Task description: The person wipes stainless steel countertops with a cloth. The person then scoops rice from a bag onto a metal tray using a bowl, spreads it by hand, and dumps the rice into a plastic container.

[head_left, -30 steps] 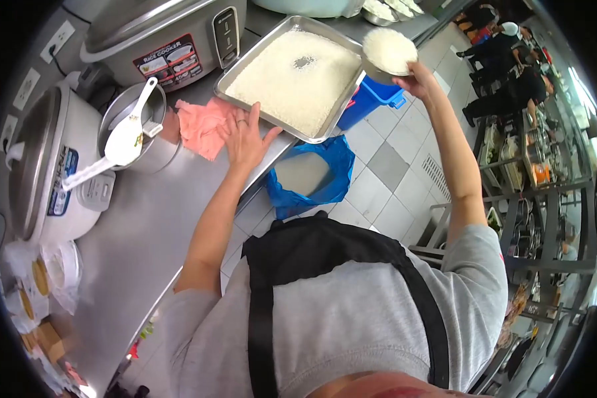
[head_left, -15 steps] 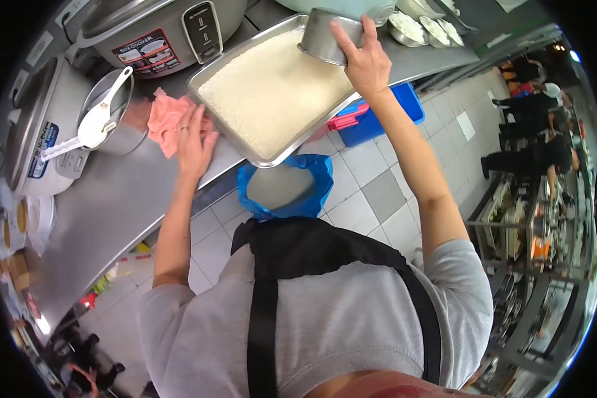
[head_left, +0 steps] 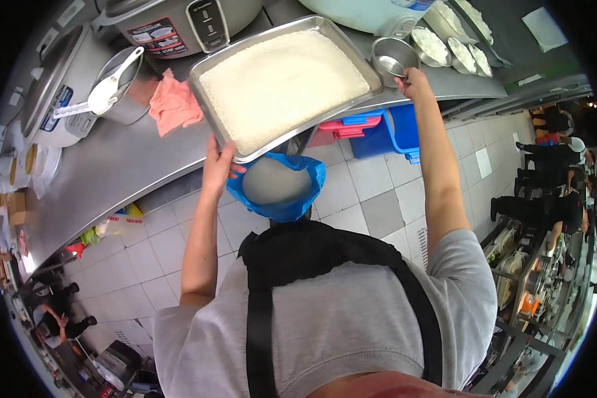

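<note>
A metal tray [head_left: 282,86] full of white rice lies on the steel counter. My left hand [head_left: 220,166] is at the tray's near left corner, its fingers apart and partly hidden under the rim. My right hand [head_left: 411,84] grips the rim of an empty metal bowl [head_left: 393,58] beside the tray's right end. The pink cloth [head_left: 174,105] is crumpled left of the tray. Below the counter edge stands a blue bag [head_left: 297,209] with pale rice inside.
Two rice cookers [head_left: 162,33] [head_left: 56,99] and a pot [head_left: 129,99] with a white ladle [head_left: 104,93] stand at the left. Small bowls with white contents [head_left: 431,46] are at the back right. Blue bins [head_left: 371,138] stand below. Several people [head_left: 544,176] are at the far right.
The rice from the bowl is now in the tray, and the bowl has moved right, turned upright and empty. My left hand has left the cloth and moved to the tray's corner.
</note>
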A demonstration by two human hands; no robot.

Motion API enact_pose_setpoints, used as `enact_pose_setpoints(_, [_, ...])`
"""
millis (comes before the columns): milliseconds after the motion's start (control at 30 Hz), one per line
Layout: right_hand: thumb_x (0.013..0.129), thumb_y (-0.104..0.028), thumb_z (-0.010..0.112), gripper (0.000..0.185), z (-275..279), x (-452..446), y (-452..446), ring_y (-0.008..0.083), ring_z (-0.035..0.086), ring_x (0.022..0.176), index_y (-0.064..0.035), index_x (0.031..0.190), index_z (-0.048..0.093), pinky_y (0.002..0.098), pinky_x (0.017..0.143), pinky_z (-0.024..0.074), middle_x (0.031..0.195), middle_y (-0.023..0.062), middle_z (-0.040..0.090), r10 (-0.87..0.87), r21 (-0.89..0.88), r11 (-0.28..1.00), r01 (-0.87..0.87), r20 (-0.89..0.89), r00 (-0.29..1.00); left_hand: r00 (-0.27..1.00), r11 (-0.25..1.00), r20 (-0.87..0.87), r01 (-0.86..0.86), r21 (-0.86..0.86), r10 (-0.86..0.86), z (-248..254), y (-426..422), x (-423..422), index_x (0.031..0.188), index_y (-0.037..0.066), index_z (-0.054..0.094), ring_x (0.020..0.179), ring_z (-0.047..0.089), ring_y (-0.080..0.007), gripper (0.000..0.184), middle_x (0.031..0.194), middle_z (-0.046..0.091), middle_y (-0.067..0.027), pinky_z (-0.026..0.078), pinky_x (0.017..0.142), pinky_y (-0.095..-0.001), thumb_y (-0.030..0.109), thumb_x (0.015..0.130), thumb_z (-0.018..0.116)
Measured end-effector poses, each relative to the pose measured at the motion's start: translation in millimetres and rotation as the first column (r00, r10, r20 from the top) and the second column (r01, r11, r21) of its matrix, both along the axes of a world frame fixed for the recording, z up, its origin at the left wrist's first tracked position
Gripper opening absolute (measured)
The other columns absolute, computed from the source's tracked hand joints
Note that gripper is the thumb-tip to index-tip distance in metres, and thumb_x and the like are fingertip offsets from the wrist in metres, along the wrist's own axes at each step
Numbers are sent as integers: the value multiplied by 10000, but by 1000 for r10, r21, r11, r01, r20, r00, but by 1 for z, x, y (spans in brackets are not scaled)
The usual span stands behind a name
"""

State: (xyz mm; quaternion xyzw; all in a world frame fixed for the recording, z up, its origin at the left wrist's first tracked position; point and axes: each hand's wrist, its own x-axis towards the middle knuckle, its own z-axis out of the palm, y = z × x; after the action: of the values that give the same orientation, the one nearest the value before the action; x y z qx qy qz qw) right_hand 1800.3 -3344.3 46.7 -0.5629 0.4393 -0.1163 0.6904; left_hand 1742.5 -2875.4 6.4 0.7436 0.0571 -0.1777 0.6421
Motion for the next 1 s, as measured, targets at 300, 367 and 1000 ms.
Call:
enact_pose_setpoints(300, [692,-230,683,311,7,-8,0,146,535,571,-27,873,532,243,446,429,748,87,550,-171,-783,611,119,17,985,992,999,127,13,-41,-8,-19,-1,5,1159,18,357,526,606,-190,422,839,588,-141,461,434,-278,220,797,438])
enact_pose_setpoints(367, [695,-251,679,339,24,-9,21,140,538,610,-22,909,550,255,503,442,775,85,570,-261,-988,40,151,136,956,989,999,147,-10,-44,16,-20,-2,4,1159,17,358,520,606,-193,422,841,587,-146,462,433,-279,223,799,437])
enact_pose_setpoints(1000, [620,-411,677,606,-14,63,244,356,355,1150,-287,1183,492,398,936,351,1325,122,311,370,-664,-560,-496,-736,567,979,993,165,-120,-11,120,-21,-9,3,1201,28,376,688,573,-187,440,919,568,-144,487,493,-281,233,817,445])
